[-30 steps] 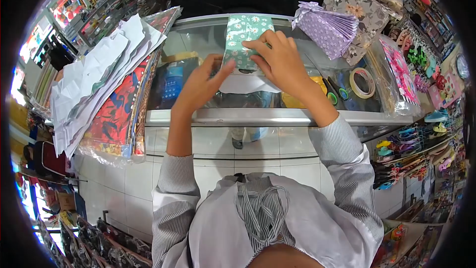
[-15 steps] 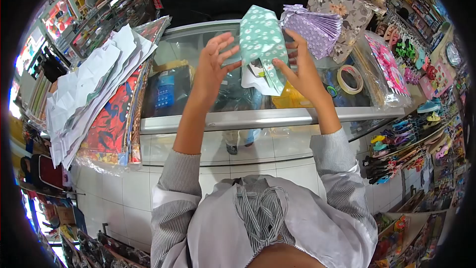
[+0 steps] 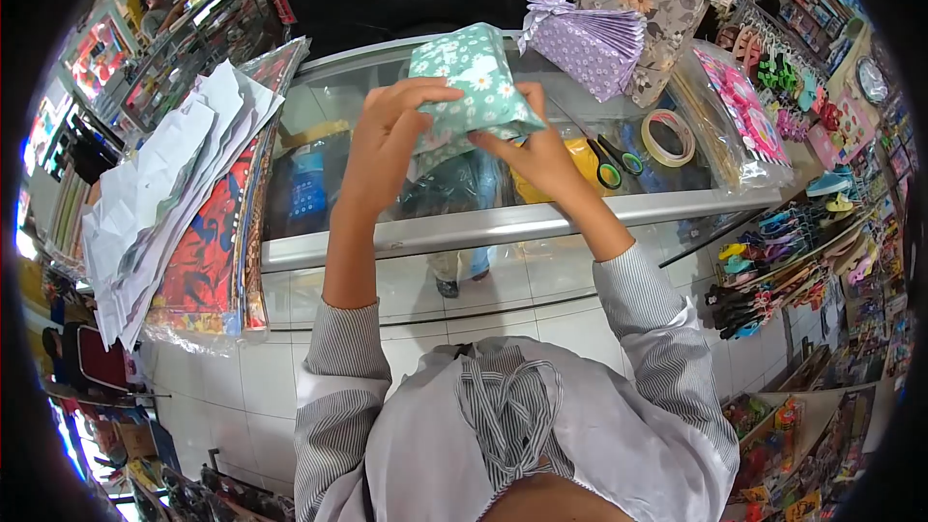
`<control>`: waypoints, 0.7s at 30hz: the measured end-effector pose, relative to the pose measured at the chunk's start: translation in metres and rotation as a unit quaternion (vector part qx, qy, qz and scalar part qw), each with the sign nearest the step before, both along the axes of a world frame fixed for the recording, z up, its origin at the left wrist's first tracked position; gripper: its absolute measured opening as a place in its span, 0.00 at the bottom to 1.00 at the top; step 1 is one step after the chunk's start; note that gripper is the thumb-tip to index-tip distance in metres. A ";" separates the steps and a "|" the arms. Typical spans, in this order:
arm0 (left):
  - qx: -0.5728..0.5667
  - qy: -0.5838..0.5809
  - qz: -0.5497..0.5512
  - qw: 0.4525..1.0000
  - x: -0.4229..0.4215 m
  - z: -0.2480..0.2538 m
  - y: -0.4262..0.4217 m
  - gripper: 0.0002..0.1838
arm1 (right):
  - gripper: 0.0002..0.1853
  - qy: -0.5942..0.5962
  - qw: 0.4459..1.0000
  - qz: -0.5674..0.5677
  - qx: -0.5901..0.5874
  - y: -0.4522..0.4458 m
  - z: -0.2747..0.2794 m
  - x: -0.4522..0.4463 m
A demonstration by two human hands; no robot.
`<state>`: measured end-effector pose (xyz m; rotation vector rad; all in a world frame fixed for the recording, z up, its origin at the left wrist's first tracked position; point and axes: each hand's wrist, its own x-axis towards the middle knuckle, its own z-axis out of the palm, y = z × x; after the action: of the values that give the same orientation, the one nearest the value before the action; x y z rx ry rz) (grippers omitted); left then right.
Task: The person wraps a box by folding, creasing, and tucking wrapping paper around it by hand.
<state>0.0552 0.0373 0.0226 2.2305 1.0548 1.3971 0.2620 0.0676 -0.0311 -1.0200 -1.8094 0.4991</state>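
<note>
A parcel in green daisy-print wrapping paper [image 3: 474,72] is held up above the glass counter, its near end tilted toward me. My left hand [image 3: 391,130] grips its left side, with the fingers curled over the top face. At the lower right corner my right hand [image 3: 536,150] holds the paper, thumb in front and fingers behind. The parcel's underside and its contents are hidden. Scissors [image 3: 619,162] with green-lined handles lie on the glass to the right of my right hand, and a roll of tape [image 3: 668,138] is beside them.
A pleated purple floral package [image 3: 590,48] and a larger brown floral one [image 3: 638,10] stand at the back right. Crumpled white paper [image 3: 164,184] lies over patterned wrapping sheets [image 3: 217,251] on the left. The glass counter [image 3: 387,237] has a metal front edge.
The green parcel has moved left and turned, so its open end with white paper is no longer visible. My left hand has closed on it. The scissors have come into view.
</note>
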 end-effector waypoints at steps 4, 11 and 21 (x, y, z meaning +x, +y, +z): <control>0.019 0.057 0.050 0.997 0.007 0.000 -0.013 0.18 | 0.44 -0.231 0.969 -0.089 -0.006 -0.016 0.006 -0.001; 0.032 0.048 0.039 0.998 -0.003 -0.008 -0.008 0.17 | 0.50 -0.112 0.986 0.125 -0.009 -0.026 0.037 0.041; 0.023 0.039 0.050 0.998 -0.001 -0.020 -0.009 0.19 | 0.35 -0.151 0.981 0.039 0.111 -0.040 0.045 -0.002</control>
<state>0.0545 0.0286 0.0030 2.3104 1.1884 1.3974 0.2599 0.0275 0.0135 -0.9087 -2.1273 0.1875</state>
